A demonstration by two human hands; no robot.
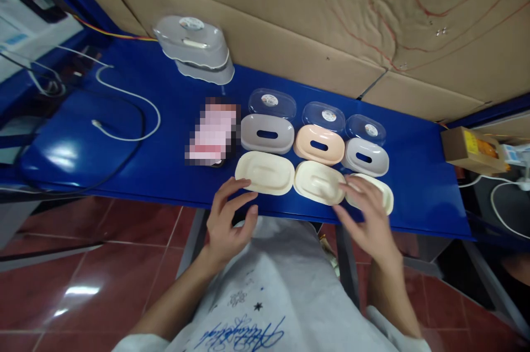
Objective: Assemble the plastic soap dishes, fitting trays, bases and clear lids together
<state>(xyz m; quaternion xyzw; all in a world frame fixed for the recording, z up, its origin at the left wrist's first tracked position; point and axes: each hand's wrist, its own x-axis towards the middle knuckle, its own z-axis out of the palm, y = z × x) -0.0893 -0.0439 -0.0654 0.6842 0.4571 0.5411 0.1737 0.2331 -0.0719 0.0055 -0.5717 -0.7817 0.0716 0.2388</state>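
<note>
Three oval cream plastic pieces lie in a row near the blue table's front edge: a left one [265, 172], a middle one [318, 182] and a right one [386, 195]. My left hand [232, 222] is open, its fingertips at the left piece's front edge. Over the right piece, partly hiding it, hovers my right hand [370, 219]; its fingers are apart, with thumb and fingertips at the middle piece's right end. Behind stand a grey slotted oval box [251, 132], a peach one [304, 145] and a pale grey one [351, 159]. Transparent oval lids [285, 102] with round stickers lie farthest back.
A pixelated phone-like device [213, 134] lies left of the rows. Stacked grey containers [202, 57] stand at the cardboard wall [269, 15]. White and dark cables [155, 112] cross the left of the table [91, 170]. A cardboard box [467, 150] sits at the right.
</note>
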